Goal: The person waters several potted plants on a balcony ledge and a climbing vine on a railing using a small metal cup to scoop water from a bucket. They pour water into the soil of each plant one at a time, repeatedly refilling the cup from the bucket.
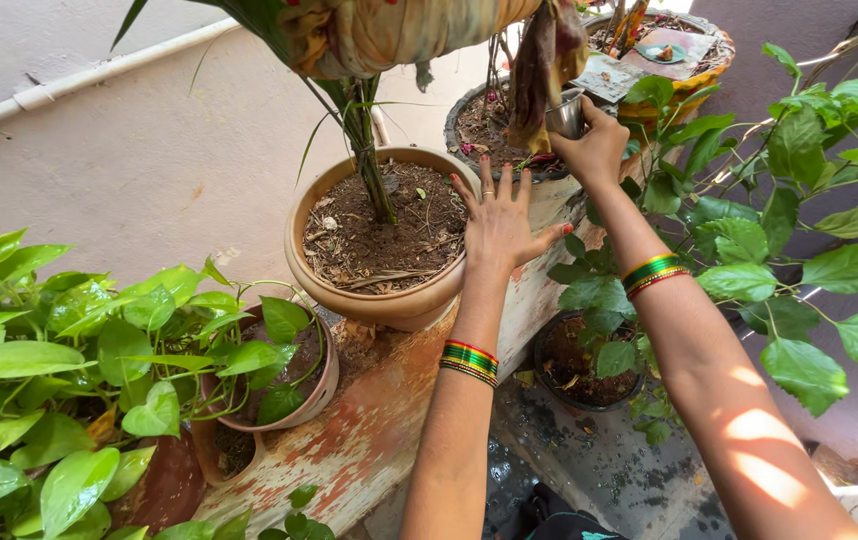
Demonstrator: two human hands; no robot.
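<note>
**Both forearms out over the pots, steel cup tipped at the far one**

Bangled forearms of mine fill the near foreground, and beyond them the work sits along a peeling ledge [369,430]. Starting at the left, a mass of broad green leaves [49,370] spills over a small pot, well away from either set of fingers. Next comes the big tan clay pot [381,240] of dark soil with a thin stem rising from it. My left hand [499,225] lies flat, fingers [494,185] spread and released, holding nothing, palm resting at that pot's right rim, so its soil lies just left of my fingertips.

Further right and farther from me, my right hand [594,150] is clenched around a small steel cup [566,115], its mouth tilted left toward the dark pot [494,135] behind. That pot's soil lies just left of and below the cup, touching-close, so the right hand is clearly the nearer one to it. Rightmost, a leafy shrub [799,200] crowds my right forearm.
</note>
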